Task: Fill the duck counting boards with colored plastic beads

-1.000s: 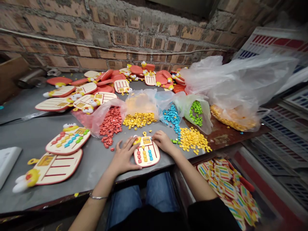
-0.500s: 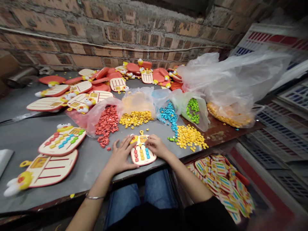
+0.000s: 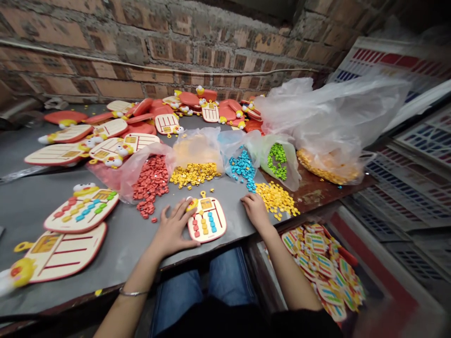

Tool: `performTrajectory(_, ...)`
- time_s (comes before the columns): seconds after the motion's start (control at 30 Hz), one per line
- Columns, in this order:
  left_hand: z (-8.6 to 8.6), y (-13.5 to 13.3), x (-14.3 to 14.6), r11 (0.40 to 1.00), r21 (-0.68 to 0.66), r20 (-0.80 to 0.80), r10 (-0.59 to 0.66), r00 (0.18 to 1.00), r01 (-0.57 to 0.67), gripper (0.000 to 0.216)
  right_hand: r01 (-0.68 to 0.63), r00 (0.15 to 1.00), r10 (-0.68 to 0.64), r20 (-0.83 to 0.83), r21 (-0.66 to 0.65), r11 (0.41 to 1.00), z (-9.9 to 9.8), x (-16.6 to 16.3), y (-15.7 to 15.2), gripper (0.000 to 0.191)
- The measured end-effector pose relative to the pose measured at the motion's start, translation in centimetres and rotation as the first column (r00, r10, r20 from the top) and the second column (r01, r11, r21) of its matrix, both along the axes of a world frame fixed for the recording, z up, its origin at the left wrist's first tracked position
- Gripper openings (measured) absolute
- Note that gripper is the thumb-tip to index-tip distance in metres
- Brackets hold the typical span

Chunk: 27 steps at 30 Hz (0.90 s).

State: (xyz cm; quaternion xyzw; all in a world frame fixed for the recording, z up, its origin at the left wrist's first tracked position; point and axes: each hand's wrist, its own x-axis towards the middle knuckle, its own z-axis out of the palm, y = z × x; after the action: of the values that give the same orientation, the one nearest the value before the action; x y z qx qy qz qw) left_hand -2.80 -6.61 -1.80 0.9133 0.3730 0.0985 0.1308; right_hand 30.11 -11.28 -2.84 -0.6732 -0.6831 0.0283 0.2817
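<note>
Left hand (image 3: 172,230) lies spread on a smooth plastic bead board (image 3: 207,223), gripping nothing; right hand (image 3: 255,211), fingers (image 3: 248,199) loosely curled and empty, rests near yellow beads (image 3: 275,199) on the grey counter (image 3: 120,239).

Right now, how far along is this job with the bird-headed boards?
Done: a heap of striped boards below the table looks finished, as does one filled board. In hand: the left hand rests on a board with coloured pieces. The right hand is beside yellow pieces. Left: bare boards with empty lines.
</note>
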Motion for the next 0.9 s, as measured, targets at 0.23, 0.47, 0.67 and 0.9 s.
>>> performTrajectory(0.23, 0.0, -0.1, 0.0, 1.000, 0.000, -0.002, -0.002, 1.000, 0.002, 0.096, -0.159, 0.918, 0.197, -0.345, 0.134, 0.978, 1.9, -4.6, 2.3, 0.012)
performTrajectory(0.47, 0.0, -0.1, 0.0, 1.000, 0.008, 0.001, -0.001, 1.000, 0.001, 0.095, -0.237, 0.912, 0.238, -0.333, 0.045, 0.970, 1.2, -8.2, 4.9, 0.007)
performTrajectory(0.67, -0.2, -0.1, 0.1, 1.000, 0.012, 0.015, -0.003, 1.000, 0.003, 0.096, -0.357, 0.919, 0.354, -0.174, 0.018, 0.934, 1.7, -6.8, 3.9, 0.008)
performTrajectory(0.9, 0.0, -0.2, 0.1, 1.000, -0.011, 0.000, 0.007, 1.000, -0.007, 0.097, -0.328, 0.927, 0.310, -0.212, -0.052, 0.943, 1.0, -5.3, 3.7, 0.022)
